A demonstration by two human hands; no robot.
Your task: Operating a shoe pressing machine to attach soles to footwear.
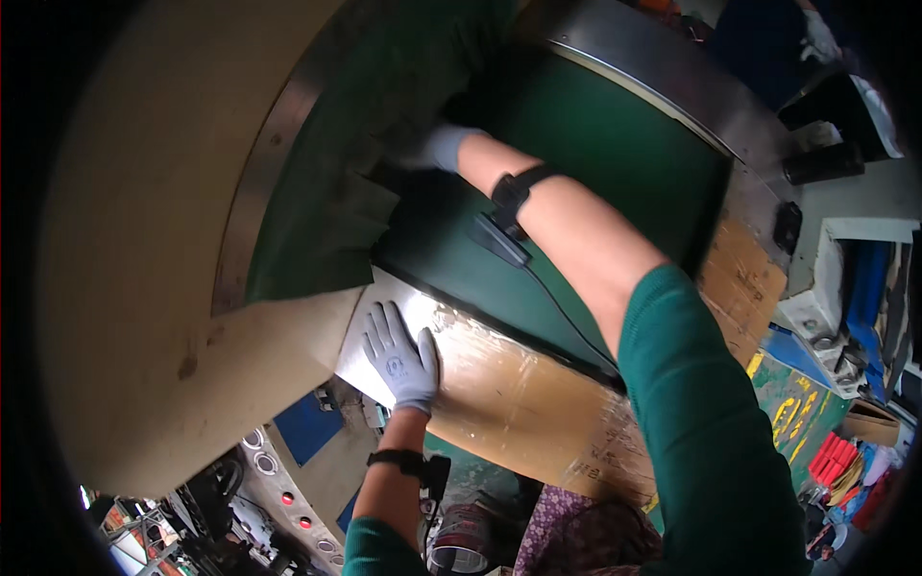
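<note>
My left hand (399, 357), in a grey work glove, lies flat with its fingers stretched out on the shiny end of a brown, tape-covered board (523, 389). That board borders a dark green conveyor belt (586, 134). Over the belt my right hand (437, 151), also gloved, reaches to the slit edge of a hanging green curtain (317, 211). Motion blur and shadow hide its fingers, so whether it holds anything does not show. A black strap with a small device (501, 240) and a cable sits on my right forearm; another strap (396, 463) circles the left.
A large beige machine housing (144, 221) rises on the left, with a control panel (288, 494) bearing red buttons below it. A metal edge (663, 77) runs behind the belt. A person in dark clothes (759, 43) is at the far right. Red items (834, 459) lie lower right.
</note>
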